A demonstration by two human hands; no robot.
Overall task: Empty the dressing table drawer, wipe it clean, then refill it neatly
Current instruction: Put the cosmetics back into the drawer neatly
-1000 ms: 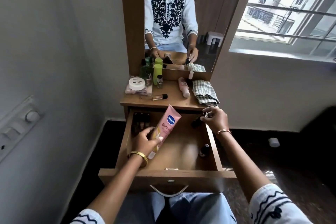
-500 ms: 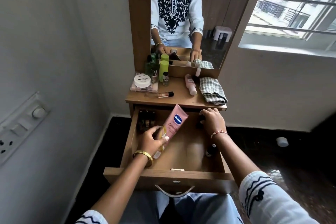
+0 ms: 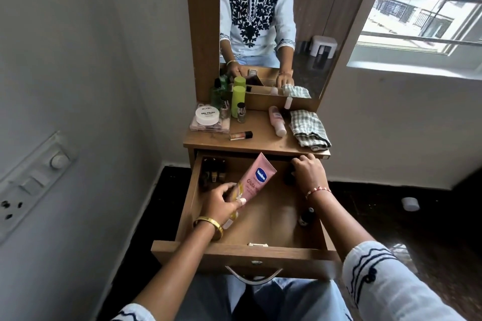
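Your left hand (image 3: 221, 200) grips the pink Vaseline lotion tube (image 3: 250, 185) near its cap end, inside the open drawer (image 3: 245, 250). The tube's long axis runs from your left hand up and away to the right, its crimped end pointing at the drawer's back, toward your right hand (image 3: 309, 173). That hand is curled at the back right corner over a small dark bottle (image 3: 290, 177); you cannot tell from here whether the fingers actually clasp it. The left hand is the nearer to the tube, so I judge the placing is its job.

Count in the drawer: one tube, a cluster of small dark bottles (image 3: 212, 171) at the back left, too dim to number, one dark bottle (image 3: 305, 216) by the right wall, one pale small item (image 3: 257, 244) at the front.

On the tabletop (image 3: 258, 143): one checked cloth (image 3: 307, 128), one pink bottle (image 3: 277, 120) lying down, one lip gloss (image 3: 240, 135), one nail polish remover tub (image 3: 207, 115), one lime-green bottle (image 3: 238, 101).
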